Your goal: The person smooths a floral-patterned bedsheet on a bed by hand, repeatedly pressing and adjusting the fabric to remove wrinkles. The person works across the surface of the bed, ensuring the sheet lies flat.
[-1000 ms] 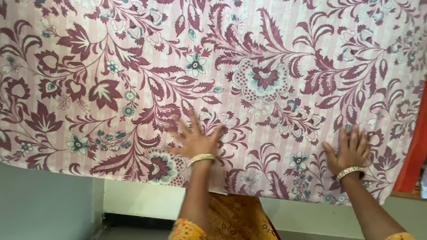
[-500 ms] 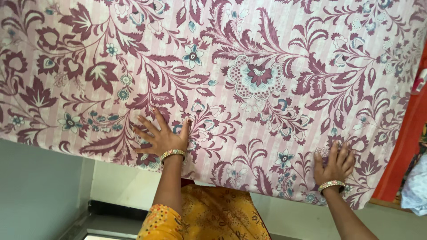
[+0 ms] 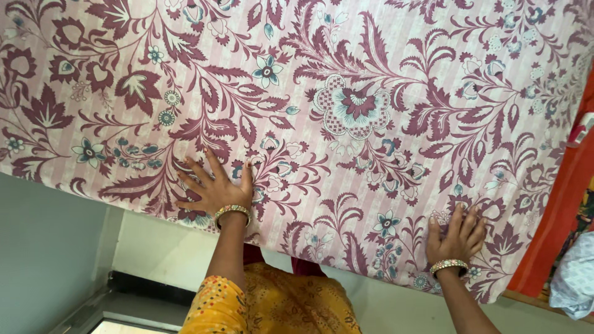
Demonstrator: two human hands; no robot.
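Floral bedsheet [image 3: 371, 93]: pale pink striped cloth printed with maroon leaves and teal-centred blossoms, spread flat over most of the view, top and left sides cut off by the picture. Long axis across the view, left to right; near hem a slanted line, higher at left, lower at right, lowest near the right corner. Left hand [image 3: 213, 188]: palm down, fingers splayed wide, flat on the sheet just above the near hem, left of centre, fingertips toward the far side; grasping nothing. Beaded bangle [image 3: 232, 212] on the left wrist, gold with coloured stones. Right hand [image 3: 456, 238]: palm down on the sheet near the lower right corner, fingers closer together and slightly bent, pressing the cloth; whether any fabric is pinched, not discernible. Matching bangle [image 3: 450, 265] on the right wrist. Hands well apart along the hem. Yellow-orange printed garment [image 3: 291, 306] below the hem, between the forearms, sleeve at lower left. Orange cloth [image 3: 566, 204] at the right margin, beside the sheet's right side. Grey wall [image 3: 43, 260] at lower left. Light patterned fabric [image 3: 575, 278] at the far right corner, partly cut off.
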